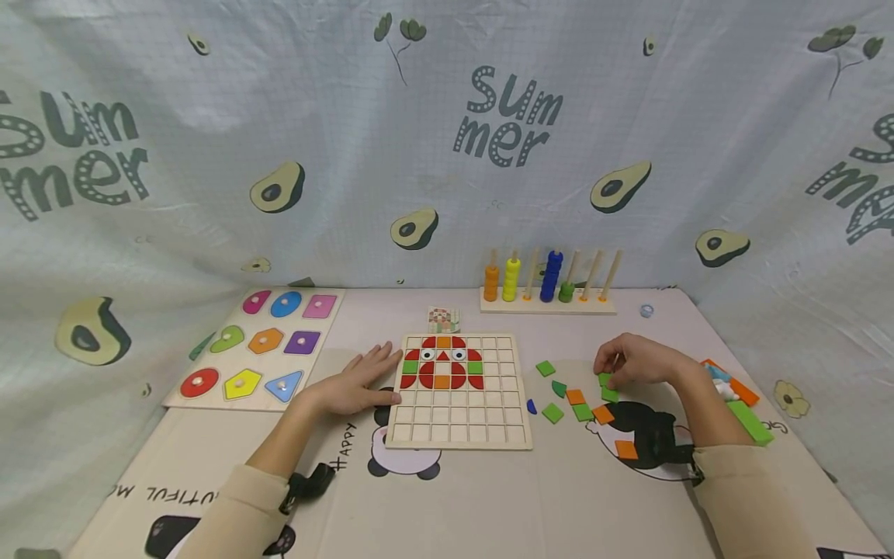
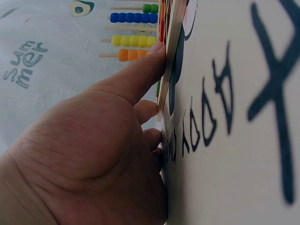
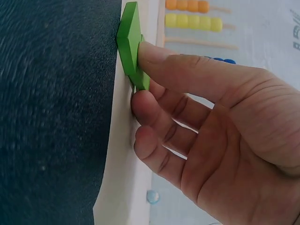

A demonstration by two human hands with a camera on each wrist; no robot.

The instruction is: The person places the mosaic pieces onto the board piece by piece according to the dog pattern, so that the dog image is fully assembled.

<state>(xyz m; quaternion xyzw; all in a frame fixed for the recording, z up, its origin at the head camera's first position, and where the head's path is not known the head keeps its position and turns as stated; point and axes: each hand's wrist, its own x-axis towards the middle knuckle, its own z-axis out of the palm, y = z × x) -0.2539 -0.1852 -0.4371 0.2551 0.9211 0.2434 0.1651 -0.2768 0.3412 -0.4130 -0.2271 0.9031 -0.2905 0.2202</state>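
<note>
At far left, a shape puzzle board [image 1: 261, 362], knobbed pieces seated in recesses, set off to the side presumably to keep out of the way of the work. Next, the left hand [image 1: 359, 386]: released, gripping nothing, resting with fingers spread on the cloth, thumb against the left edge of the gridded board [image 1: 457, 427], likely as a light brace against sliding. In the middle, that board, flat on the table, bearing a red, green and orange mosaic [image 1: 442, 357] in its far rows, pieces apparently kept in line by the grid. Just beyond the far edge, a small picture card [image 1: 443, 320], probably placed for easy glancing. Farther right and behind, a bead rack [image 1: 548, 307], beads threaded on pegs and so kept from rolling. Nearer, loose tiles [image 1: 575, 397] scattered flat right of the board, within easy reach. Beside them, the right hand [image 1: 642, 361]: fingers bent, seemingly pinching a green tile [image 1: 604, 380], thumb touching it, forefinger contact hidden; a low, fingertip hold suited to so thin a piece. Just next to it, another green tile [image 1: 610, 395], overlapping or merely adjoining: impossible to tell. Beyond the wrist, a clear bead [image 1: 646, 310]; by the right forearm, a green block [image 1: 750, 423].
</note>
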